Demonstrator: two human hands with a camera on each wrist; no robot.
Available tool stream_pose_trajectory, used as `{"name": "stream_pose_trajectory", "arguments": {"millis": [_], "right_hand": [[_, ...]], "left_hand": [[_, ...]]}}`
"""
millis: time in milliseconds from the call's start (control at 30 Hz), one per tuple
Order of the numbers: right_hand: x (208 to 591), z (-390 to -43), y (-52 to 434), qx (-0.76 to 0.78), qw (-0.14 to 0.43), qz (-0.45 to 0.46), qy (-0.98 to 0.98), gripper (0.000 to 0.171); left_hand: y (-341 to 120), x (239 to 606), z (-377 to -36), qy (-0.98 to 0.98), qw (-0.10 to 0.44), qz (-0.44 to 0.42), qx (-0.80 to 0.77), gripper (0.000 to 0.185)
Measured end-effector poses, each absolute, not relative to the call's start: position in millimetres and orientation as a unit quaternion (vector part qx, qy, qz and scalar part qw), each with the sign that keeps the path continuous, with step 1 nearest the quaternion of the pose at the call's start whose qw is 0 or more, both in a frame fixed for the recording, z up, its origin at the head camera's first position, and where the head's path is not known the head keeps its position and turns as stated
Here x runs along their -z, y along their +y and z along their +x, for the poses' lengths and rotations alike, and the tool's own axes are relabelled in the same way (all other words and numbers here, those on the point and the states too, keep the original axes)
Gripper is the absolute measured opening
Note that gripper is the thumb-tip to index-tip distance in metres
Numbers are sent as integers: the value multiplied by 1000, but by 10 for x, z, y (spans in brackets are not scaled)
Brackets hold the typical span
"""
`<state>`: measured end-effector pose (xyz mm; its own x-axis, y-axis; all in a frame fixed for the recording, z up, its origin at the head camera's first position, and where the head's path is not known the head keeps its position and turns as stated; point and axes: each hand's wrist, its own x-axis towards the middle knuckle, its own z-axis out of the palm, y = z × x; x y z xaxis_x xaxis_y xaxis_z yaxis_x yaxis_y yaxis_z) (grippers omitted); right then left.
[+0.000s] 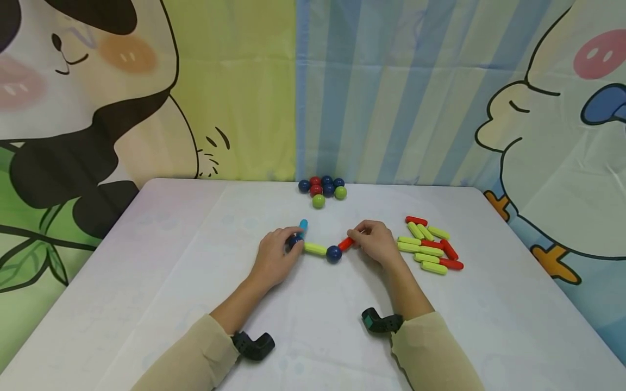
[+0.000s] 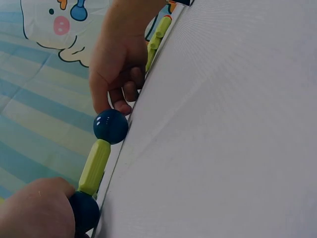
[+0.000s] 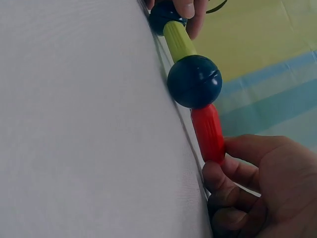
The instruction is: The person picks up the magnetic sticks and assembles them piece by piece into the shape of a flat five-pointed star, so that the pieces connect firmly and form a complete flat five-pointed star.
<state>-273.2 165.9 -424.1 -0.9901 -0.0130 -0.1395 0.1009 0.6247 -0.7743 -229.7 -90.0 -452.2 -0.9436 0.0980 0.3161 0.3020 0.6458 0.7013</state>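
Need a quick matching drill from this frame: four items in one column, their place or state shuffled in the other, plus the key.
Items
1. red rod
2. blue ball
3. pile of rods
4. cluster of balls

Places or states
A. at the far edge of the table, by the backdrop
B. pinched by the right hand
C. loose on the table, to the right of the right hand
D. joins the yellow-green rod to the red rod

Pairs: 1-B, 2-D, 3-C, 4-A
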Motion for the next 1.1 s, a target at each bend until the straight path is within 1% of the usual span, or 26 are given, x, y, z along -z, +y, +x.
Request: {"name": "stream_pose_trajectory", "arguments": {"millis": [133,300,667,800,1100], "right_hand": [[4227,-2726,1643,400,75,3,913,27],[4217,-2717,1636,396,85,-22,914,26],[4228,-2691,1642,394,101,-72,911,22],[4220,-2693,1652,386,107,-73,913,22],[4136,-2686,1650,365,163,-120,908,25]], "left_hand": [[-903,4514,-2303,-899,142,-106,402,34],[-908,4528,-2314,-897,145,-109,403,34],[-900,4558,-2332,-900,129,-105,404,32],[-891,4546,-2329,-899,123,-98,408,34],[-889,4494,-2308,-896,112,-77,423,37]]}}
